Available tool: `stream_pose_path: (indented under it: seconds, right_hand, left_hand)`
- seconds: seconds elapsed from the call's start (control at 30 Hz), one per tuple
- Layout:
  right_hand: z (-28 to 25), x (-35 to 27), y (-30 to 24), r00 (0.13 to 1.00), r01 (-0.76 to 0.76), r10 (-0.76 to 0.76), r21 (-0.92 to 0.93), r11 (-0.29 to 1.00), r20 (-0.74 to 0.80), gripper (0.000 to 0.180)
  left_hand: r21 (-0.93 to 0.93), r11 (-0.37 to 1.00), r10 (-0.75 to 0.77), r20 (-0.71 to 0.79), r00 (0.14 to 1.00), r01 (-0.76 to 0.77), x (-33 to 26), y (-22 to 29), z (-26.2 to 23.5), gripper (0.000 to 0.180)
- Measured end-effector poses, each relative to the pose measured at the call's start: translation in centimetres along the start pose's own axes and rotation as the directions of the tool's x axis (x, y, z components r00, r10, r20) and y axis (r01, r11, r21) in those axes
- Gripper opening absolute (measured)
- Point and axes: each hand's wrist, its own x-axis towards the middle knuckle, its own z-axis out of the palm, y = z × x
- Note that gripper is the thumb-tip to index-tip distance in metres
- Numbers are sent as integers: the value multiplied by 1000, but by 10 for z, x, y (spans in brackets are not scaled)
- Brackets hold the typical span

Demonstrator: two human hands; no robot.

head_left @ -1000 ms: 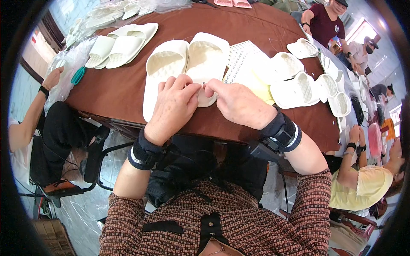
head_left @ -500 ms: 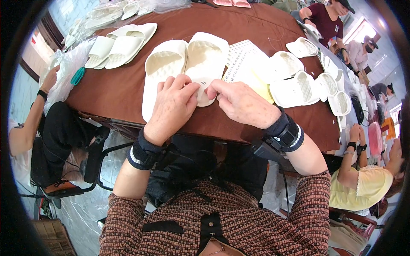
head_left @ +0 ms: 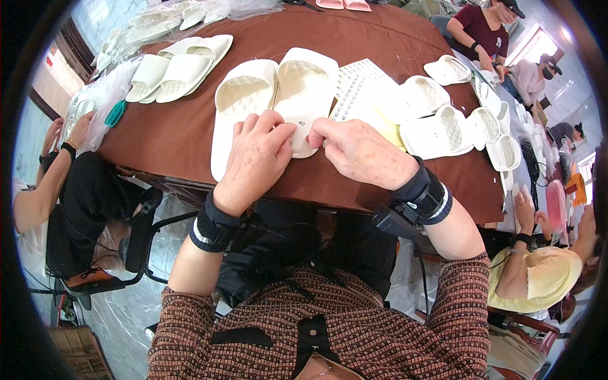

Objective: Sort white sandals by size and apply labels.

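Two cream slide slippers lie side by side before me, toes away from me: the left slipper (head_left: 244,85) and the right slipper (head_left: 305,73). A small printed size label (head_left: 301,123) shows on the right slipper's insole. My left hand (head_left: 256,152) is closed over the inner heel edges, its fingertips curled against the right slipper. My right hand (head_left: 367,152) is closed in a pinch at that slipper's right heel edge. What either pinch holds, if anything, is hidden. Just behind my right hand lies a white sheet (head_left: 360,85) with rows of small printed stickers, partly on yellow paper (head_left: 387,130).
Several cream slippers (head_left: 437,133) crowd the table's right side. Another stack of slippers (head_left: 174,73) sits at the left, near a teal coiled band (head_left: 116,114) and clear plastic bags (head_left: 95,136). The brown tablecloth's (head_left: 354,183) front edge runs below my wrists. Co-workers sit on both sides.
My hands and the slippers have hardly moved. At the left, a co-worker's two hands now meet on the plastic bag. Co-workers at the right have shifted their arms.
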Motion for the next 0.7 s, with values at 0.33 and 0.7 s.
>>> stream_pose_path:
  seconds: [0.33,0.7]
  right_hand:
    - [-2,-2,-3,1000,-16,16,36,999,-1,16]
    - [0,-1,2,996,-62,71,138,989,-62,16]
  left_hand:
    - [5,1000,-10,15,1000,10,0,2,0,20]
    - [-1,1000,-1,6,1000,1,1,2,0,21]
